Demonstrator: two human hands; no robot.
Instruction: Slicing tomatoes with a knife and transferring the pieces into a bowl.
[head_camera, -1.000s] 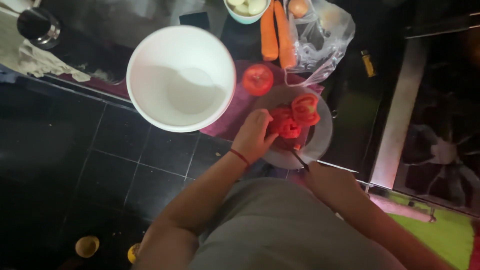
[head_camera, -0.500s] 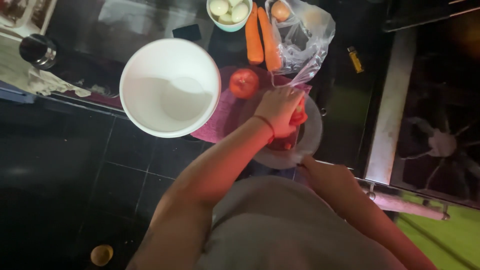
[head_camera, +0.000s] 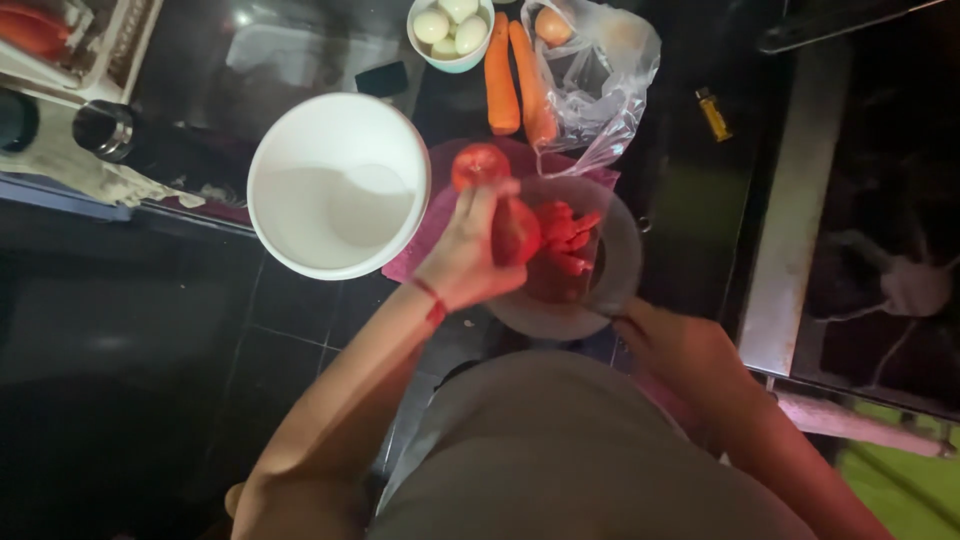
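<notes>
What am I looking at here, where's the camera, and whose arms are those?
The camera sits on a person's head and looks straight down, so the arms are the wearer's own. The left hand holds a tomato piece over a plate of cut tomato. The right hand rests at the plate's near edge; what it grips is hidden. On the dark counter lie a whole tomato, a white bowl, two carrots, a small bowl of eggs and a plastic bag.
</notes>
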